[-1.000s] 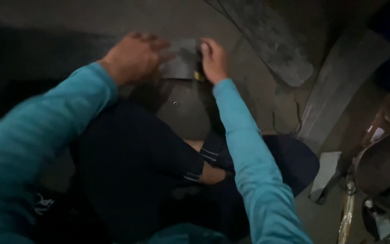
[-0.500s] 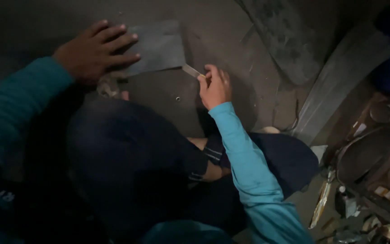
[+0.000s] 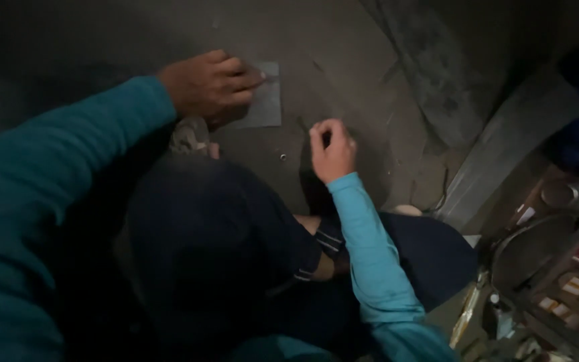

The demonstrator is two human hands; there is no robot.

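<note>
The left hand (image 3: 212,87) lies flat on a grey sheet (image 3: 266,107), fingers pressed together and stretched toward 3 o'clock; it holds the sheet down on the dark floor (image 3: 343,47) and does not pinch it. The sheet is at about 12 o'clock from the knee (image 3: 209,221), and only its right part shows beside the hand. Just under the hand, at 6 o'clock, a shoe tip (image 3: 191,136) touches the floor. A small ring (image 3: 283,157) lies on the floor between the two hands.

The right hand (image 3: 332,149) is at 4 o'clock from the sheet, apart from it. Its fingers are curled in with the tips close together; I cannot tell if they pinch something. At 3 o'clock from this hand a long grey strip (image 3: 504,157) lies slanted, and a cluttered tray (image 3: 557,288) is at 5 o'clock.
</note>
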